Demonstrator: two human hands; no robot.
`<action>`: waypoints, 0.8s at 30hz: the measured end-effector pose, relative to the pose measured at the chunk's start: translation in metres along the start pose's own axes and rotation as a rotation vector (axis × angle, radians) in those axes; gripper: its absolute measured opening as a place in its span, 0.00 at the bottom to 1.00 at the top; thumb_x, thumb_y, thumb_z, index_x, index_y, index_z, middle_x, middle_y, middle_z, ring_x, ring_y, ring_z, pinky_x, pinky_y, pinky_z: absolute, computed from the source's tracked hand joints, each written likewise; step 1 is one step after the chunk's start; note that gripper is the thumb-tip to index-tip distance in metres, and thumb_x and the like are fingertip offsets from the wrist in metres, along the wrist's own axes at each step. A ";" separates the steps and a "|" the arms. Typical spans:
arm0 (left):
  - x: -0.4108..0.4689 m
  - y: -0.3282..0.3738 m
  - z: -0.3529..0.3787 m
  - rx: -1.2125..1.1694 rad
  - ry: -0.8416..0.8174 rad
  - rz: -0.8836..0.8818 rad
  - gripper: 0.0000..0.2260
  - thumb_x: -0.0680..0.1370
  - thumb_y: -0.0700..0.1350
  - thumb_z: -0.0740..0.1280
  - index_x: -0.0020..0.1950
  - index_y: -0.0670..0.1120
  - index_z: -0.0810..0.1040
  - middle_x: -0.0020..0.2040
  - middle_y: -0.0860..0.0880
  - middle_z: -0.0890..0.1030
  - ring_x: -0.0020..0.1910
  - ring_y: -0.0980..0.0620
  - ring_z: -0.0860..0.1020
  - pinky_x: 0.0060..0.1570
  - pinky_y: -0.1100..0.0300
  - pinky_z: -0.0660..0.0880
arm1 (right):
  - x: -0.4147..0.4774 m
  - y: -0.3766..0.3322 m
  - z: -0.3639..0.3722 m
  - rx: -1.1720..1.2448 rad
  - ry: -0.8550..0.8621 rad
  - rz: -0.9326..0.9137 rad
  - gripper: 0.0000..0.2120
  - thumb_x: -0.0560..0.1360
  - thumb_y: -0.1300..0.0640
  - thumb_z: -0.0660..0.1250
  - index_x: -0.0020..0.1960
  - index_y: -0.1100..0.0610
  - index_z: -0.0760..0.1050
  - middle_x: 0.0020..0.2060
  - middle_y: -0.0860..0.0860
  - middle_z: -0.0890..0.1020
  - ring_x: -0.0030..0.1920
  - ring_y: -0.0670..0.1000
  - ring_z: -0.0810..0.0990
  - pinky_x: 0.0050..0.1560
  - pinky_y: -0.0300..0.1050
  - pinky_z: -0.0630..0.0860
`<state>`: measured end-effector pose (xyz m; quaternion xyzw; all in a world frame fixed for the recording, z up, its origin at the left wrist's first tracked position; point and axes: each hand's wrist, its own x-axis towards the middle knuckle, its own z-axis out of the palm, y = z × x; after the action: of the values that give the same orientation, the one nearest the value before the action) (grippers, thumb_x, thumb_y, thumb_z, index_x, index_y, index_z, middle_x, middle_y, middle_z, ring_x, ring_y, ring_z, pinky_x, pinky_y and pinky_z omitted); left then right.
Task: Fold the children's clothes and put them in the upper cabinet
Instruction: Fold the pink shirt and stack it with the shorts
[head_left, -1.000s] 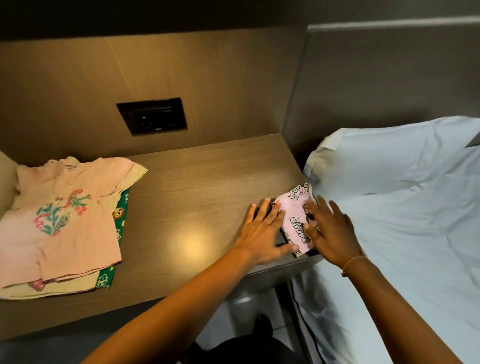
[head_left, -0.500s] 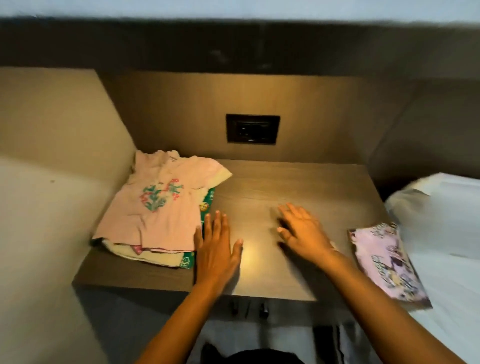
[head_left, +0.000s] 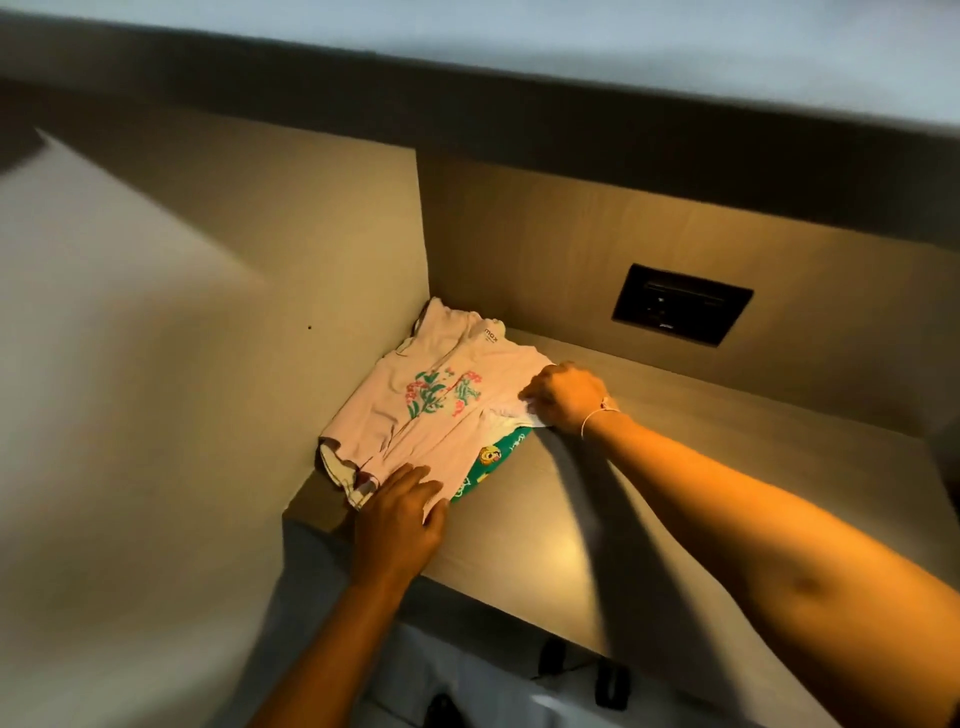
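Head view: the pink shirt, its neck label reading "max", tops a small pile on the wooden shelf, neck away from the person, long axis running from the left hand toward the back corner. That hand lies flat with fingers spread on the near hem. The right hand is curled, pinching the pile's right edge, with the green printed garment peeking out between the hands.

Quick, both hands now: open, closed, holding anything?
Left hand: open, flat on the pink shirt's near hem.
Right hand: closed, pinching the shirt's right edge.
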<state>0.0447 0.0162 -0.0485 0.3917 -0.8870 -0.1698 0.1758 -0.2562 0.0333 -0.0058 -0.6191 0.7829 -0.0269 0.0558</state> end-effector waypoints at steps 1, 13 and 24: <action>0.000 -0.002 -0.001 0.003 0.024 0.026 0.10 0.72 0.46 0.75 0.52 0.44 0.84 0.56 0.44 0.83 0.58 0.42 0.80 0.47 0.50 0.81 | 0.002 0.000 0.001 -0.003 0.023 0.009 0.14 0.75 0.49 0.67 0.60 0.46 0.80 0.57 0.47 0.82 0.56 0.52 0.78 0.50 0.44 0.76; 0.022 0.018 -0.021 -0.727 0.235 -0.477 0.06 0.73 0.39 0.74 0.38 0.47 0.82 0.42 0.52 0.82 0.46 0.51 0.81 0.29 0.72 0.74 | 0.003 -0.002 0.005 0.744 0.301 0.358 0.06 0.77 0.57 0.67 0.45 0.51 0.83 0.41 0.48 0.84 0.42 0.49 0.80 0.49 0.50 0.81; 0.051 0.048 -0.118 -0.540 0.495 -0.075 0.05 0.80 0.44 0.65 0.51 0.44 0.78 0.46 0.49 0.81 0.43 0.54 0.80 0.39 0.63 0.77 | -0.048 -0.018 -0.099 0.782 0.659 0.189 0.06 0.77 0.58 0.65 0.48 0.55 0.81 0.42 0.49 0.83 0.44 0.47 0.81 0.44 0.44 0.79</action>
<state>0.0344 -0.0109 0.0858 0.3925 -0.7261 -0.3041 0.4756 -0.2395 0.0734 0.0967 -0.4373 0.7428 -0.5057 0.0355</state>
